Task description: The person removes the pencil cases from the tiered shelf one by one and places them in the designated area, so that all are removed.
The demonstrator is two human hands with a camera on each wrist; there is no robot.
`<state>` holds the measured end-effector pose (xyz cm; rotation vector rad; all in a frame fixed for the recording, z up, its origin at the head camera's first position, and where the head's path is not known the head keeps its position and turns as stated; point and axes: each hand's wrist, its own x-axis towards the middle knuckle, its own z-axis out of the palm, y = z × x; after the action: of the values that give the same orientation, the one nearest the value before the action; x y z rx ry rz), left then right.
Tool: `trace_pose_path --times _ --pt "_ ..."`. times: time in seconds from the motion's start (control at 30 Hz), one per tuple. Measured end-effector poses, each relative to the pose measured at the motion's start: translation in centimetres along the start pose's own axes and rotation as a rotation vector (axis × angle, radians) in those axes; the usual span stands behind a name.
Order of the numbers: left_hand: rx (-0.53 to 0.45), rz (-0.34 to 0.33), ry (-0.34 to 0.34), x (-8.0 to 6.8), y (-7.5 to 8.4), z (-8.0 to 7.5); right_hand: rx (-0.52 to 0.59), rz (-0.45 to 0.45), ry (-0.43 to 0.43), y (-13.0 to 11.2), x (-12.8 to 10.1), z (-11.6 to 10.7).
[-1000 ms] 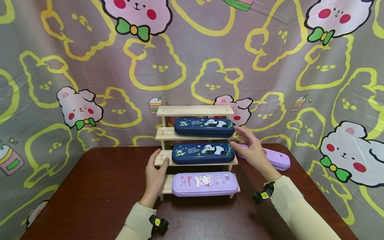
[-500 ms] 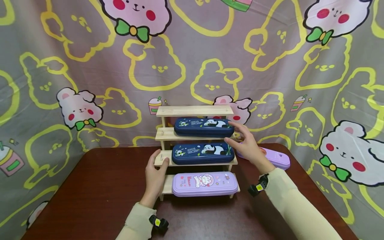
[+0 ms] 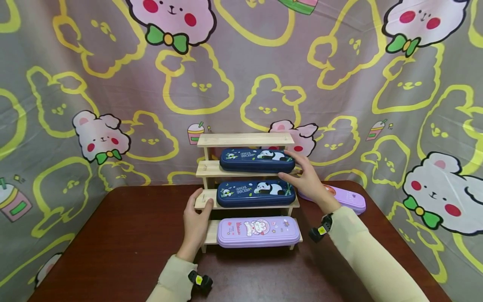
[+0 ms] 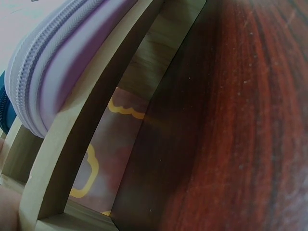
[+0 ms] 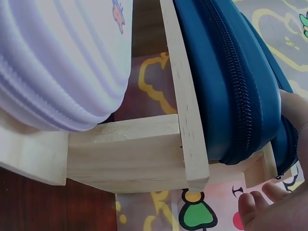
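Presently, my right hand [image 3: 311, 182] is reaching farther left over the stepped wooden stand [image 3: 245, 139] than one second ago; my left hand [image 3: 195, 220] is keeping its position. The upper navy panda pencil case [image 3: 249, 160] is lying on the second tier from the top, its right end at my right index finger and thumb. The lower navy panda pencil case [image 3: 245, 195] is resting one tier below. My right index finger and thumb are standing apart; I cannot tell whether they are clamping the upper case. My left fingers and thumb are gripping the stand's left end.
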<state>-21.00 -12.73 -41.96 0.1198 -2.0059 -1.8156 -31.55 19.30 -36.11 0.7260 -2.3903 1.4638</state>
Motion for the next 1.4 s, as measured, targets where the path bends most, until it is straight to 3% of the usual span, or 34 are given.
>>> trace_pose_path --times 0.2,0.27,0.5,0.9,1.13,1.4 --pt "-0.003 0.008 -0.005 0.0 0.0 -0.1 -0.018 -0.003 0.001 0.0 0.4 0.3" --pt "-0.001 0.004 -0.001 0.0 0.0 0.0 -0.009 -0.002 -0.009 -0.9 0.4 0.4" --pt "0.001 0.016 0.009 1.4 -3.9 0.1 0.007 0.011 0.005 -0.1 1.1 1.1" --pt "0.014 0.026 0.024 1.4 -4.0 0.1 -0.007 0.099 0.021 -0.4 0.9 1.0" --pt "0.011 0.025 0.025 1.4 -4.1 0.1 0.031 0.088 0.045 -0.2 0.5 0.9" --pt "0.005 0.031 0.019 1.4 -4.1 0.1 0.029 0.080 0.056 -3.4 -0.9 0.3"
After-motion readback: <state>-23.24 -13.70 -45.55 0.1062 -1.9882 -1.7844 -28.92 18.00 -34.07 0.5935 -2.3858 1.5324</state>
